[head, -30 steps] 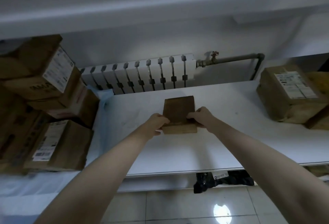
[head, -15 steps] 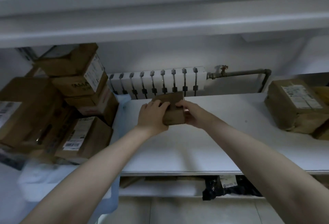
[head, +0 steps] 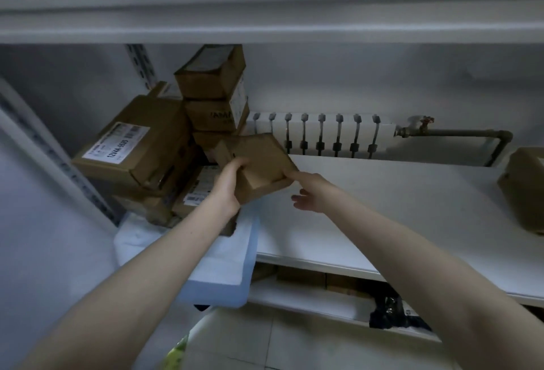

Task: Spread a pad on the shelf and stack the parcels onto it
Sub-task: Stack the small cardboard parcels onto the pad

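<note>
The left hand [head: 226,190] has its grip clamped on a small brown box [head: 259,163]. The box is tilted in the air over the shelf [head: 382,207], by the edge of the blue pad [head: 223,266]. The right hand [head: 312,193] has its grip apart. Only one fingertip touches the box's corner at 3 o'clock.

The pile of boxes [head: 212,98] stands at 10 o'clock, tall and a bit crooked. A bump could knock the top ones down. One hand alone might also drop the box.

A big box [head: 138,146] reads "12V4A-5525". One in the pile shows "AMA".
</note>
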Demonstrator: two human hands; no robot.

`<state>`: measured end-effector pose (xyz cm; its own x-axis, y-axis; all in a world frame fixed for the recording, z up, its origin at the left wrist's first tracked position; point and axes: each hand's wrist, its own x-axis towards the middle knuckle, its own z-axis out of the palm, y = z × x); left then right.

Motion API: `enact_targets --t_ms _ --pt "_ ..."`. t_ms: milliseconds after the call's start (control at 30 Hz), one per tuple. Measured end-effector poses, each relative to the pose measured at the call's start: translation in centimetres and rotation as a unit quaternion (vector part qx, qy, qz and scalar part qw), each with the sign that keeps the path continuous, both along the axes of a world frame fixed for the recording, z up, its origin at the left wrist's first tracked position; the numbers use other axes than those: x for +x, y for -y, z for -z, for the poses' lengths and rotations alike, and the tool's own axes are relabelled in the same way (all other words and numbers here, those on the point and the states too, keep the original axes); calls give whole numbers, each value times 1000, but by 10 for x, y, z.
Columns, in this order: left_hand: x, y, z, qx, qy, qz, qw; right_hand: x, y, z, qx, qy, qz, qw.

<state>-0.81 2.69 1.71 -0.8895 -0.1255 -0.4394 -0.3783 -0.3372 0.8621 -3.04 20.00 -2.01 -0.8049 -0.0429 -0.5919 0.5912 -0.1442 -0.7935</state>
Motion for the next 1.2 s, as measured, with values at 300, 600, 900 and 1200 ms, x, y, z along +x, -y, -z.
enact_targets --t_ms 300,600,900,1200 --pt "27 70 9 -23 92 -31 995 -4 82 -11 -63 -83 -6 994" --pt "39 89 16 -102 158 32 982 -9 79 14 46 -81 5 996" --pt "25 113 9 -64 122 -65 988 -25 118 4 -7 -109 -2 994" --pt "17 114 14 -88 119 -59 987 -41 137 17 33 -136 42 989"
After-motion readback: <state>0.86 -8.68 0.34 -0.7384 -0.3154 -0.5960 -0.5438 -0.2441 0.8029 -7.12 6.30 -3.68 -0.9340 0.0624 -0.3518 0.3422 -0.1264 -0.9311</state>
